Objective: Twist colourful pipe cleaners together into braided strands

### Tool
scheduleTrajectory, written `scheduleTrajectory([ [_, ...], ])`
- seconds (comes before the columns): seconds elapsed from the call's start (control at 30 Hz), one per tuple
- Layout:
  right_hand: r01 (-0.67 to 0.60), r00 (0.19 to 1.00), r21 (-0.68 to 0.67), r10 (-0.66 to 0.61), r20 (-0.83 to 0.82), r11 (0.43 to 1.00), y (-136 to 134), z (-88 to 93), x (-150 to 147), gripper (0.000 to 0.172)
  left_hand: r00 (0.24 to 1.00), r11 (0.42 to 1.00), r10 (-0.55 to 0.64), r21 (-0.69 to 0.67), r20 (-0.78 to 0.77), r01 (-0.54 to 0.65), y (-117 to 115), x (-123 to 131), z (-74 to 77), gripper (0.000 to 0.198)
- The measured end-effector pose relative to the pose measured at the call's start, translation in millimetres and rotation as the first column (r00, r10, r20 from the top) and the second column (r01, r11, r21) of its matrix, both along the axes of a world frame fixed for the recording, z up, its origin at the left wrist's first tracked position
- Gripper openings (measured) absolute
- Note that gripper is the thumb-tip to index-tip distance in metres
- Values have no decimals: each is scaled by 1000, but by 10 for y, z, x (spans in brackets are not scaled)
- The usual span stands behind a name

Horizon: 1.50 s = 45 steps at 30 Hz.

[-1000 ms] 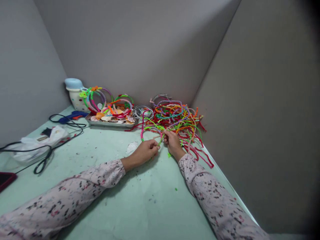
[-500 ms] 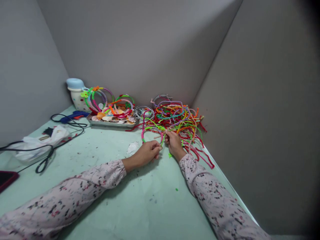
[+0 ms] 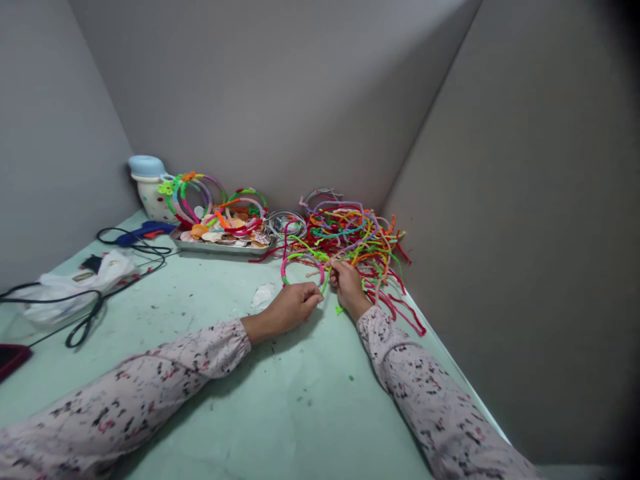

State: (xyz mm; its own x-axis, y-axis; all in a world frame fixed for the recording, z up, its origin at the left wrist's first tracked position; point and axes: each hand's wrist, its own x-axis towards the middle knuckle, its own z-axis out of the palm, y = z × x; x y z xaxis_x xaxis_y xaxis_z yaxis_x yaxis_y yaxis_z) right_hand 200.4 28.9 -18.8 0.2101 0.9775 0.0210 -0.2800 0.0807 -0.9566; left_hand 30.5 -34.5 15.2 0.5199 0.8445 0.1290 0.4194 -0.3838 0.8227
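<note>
My left hand (image 3: 291,305) is closed on the near side of a small hoop (image 3: 283,269) wrapped in pink and green fuzzy pipe cleaner. Between my two hands runs a bright green pipe cleaner (image 3: 327,281). Its upper end is pinched in the fingers of my right hand (image 3: 349,285), just right of the hoop. Right behind that hand lies a tangled heap of pipe cleaners (image 3: 345,227) in many colours. My fingers hide part of the hoop's lower edge.
A metal tray (image 3: 225,249) holds shells and several finished-looking wrapped hoops. Behind it stands a white cup with a blue lid (image 3: 147,180). Coiled wire (image 3: 285,227) lies beside the tray. On the left are a blue tool (image 3: 143,233), black cable (image 3: 93,313) and plastic bag (image 3: 55,290).
Both hands keep nearly the same place and grip. The green pipe cleaner between them has shifted slightly, and the whole view has moved a little.
</note>
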Motion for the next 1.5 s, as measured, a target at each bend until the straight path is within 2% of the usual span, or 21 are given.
scheduleTrajectory([
  [0.07, 6, 1000, 4, -6, -5, 1000, 3, -1, 1, 26, 1000, 999, 0, -43, 16, 0, 4, 3, -11, 24],
  [0.17, 26, 999, 1, -26, -29, 1000, 6, 7, 6, 26, 994, 974, 18, -227, 103, 6, -3, 5, -18, 26],
  [0.33, 57, 991, -8, -58, -125, 998, -4, 34, 27, 30, 950, 861, 62, -498, 307, 105, 17, -12, -20, 36],
  [0.47, 79, 986, -10, -80, -146, 997, -23, 49, 34, 32, 915, 797, 93, -580, 393, 168, 68, -37, -38, 37],
  [0.77, 149, 984, -9, -149, -94, 989, -7, 26, 62, 32, 920, 746, 33, -622, 392, 238, 47, -47, 11, 26],
  [0.93, 141, 985, 12, -139, -104, 990, 9, -4, 73, 31, 927, 730, -6, -631, 376, 261, 61, -46, -12, 21],
  [1.07, 143, 986, 21, -141, -83, 989, 23, -24, 66, 31, 931, 729, -23, -631, 365, 266, 39, -31, 6, 17],
  [1.2, 135, 990, 19, -135, -41, 991, 26, -35, 64, 30, 932, 742, -83, -602, 353, 294, 18, -26, 39, 18],
  [1.3, 129, 991, 15, -128, -48, 992, 19, -21, 62, 29, 929, 731, -126, -601, 347, 324, 19, -27, 33, 19],
  [1.5, 125, 991, -25, -126, -50, 992, 10, 44, 63, 28, 930, 740, -67, -608, 360, 288, 15, -9, -22, 22],
])
